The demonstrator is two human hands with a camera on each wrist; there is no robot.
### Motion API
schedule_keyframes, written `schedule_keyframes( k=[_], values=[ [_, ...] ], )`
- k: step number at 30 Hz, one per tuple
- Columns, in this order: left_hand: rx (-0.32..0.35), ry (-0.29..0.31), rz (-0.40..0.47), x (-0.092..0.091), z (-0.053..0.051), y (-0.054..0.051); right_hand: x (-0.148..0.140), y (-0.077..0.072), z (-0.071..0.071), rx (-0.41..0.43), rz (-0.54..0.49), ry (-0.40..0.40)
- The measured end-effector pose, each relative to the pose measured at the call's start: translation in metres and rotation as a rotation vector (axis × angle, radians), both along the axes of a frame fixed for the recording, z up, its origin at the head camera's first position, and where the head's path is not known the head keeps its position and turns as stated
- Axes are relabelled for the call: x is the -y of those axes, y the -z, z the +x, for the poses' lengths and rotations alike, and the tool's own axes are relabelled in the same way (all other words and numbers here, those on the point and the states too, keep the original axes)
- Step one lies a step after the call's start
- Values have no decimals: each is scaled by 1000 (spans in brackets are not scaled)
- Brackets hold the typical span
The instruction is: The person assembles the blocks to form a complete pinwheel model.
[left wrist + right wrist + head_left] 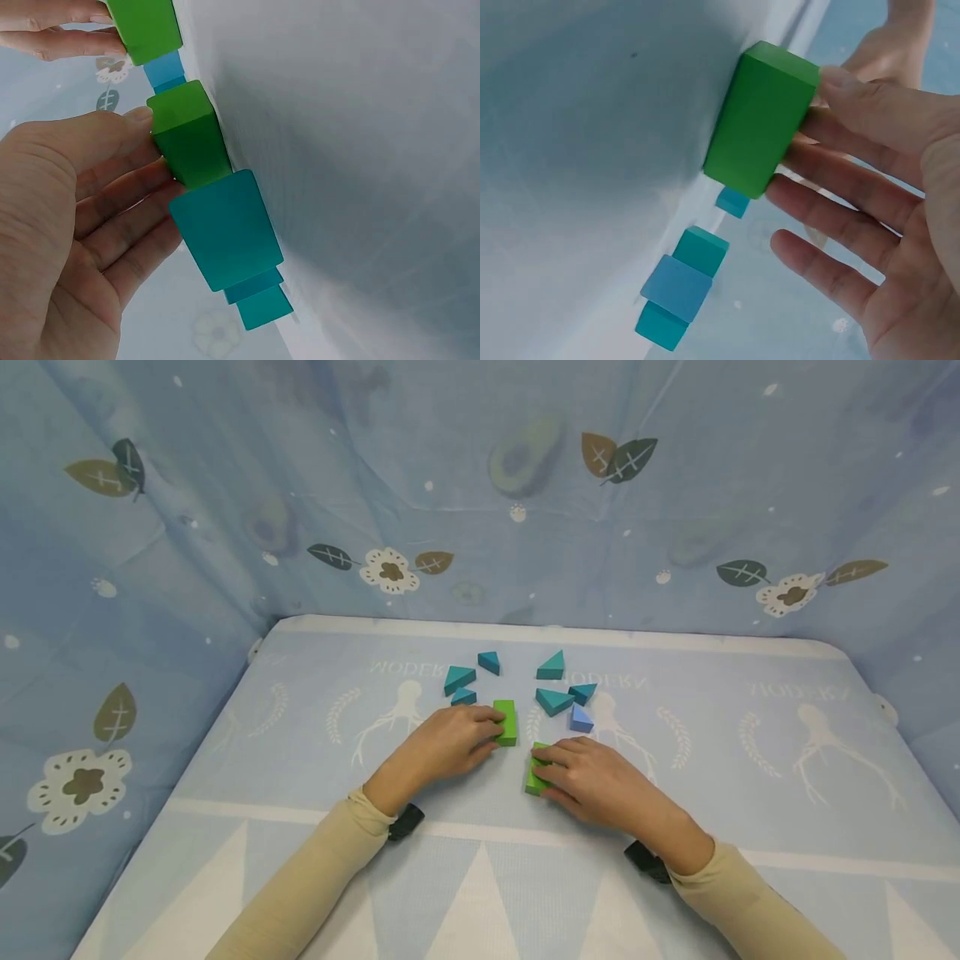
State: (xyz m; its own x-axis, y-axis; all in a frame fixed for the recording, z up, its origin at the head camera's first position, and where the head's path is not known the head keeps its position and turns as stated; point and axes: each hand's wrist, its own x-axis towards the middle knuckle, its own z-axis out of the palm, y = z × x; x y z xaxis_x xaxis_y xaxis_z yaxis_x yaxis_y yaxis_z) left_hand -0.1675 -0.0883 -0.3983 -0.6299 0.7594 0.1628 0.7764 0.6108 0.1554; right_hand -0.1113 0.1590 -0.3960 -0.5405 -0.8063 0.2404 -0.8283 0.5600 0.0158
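On the table, my left hand (455, 739) rests its fingers on a green rectangular block (509, 723). In the left wrist view the thumb meets that block's (191, 135) edge and the fingers stay fairly straight. My right hand (596, 779) lays its fingertips over a second green rectangular block (535, 783), nearer and a little to the right. Its thumb touches one end of this block (761, 120) in the right wrist view, with the fingers extended along it. Both green blocks lie flat on the table, apart from each other.
Teal triangular blocks (460, 679) lie beyond the left hand, with a darker one (489, 662) farther back. Past the right hand are more teal triangles (554, 702) and a blue triangular block (581, 719). A patterned cloth (465, 485) hangs behind the table (720, 818).
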Motion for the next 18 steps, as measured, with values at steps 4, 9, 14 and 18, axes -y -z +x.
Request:
schedule_keyframes(
  k=[4, 9, 14, 18],
  values=[
    [3, 14, -2, 0, 0, 0, 2, 1, 0, 14, -14, -12],
    [-23, 50, 15, 1, 0, 1, 5, 4, 0, 14, -47, -21],
    [-16, 56, 13, 0, 1, 0, 5, 5, 0, 4, -39, -27],
    [-16, 46, 1, 0, 1, -1, 4, 2, 1, 10, -24, -37]
  ],
)
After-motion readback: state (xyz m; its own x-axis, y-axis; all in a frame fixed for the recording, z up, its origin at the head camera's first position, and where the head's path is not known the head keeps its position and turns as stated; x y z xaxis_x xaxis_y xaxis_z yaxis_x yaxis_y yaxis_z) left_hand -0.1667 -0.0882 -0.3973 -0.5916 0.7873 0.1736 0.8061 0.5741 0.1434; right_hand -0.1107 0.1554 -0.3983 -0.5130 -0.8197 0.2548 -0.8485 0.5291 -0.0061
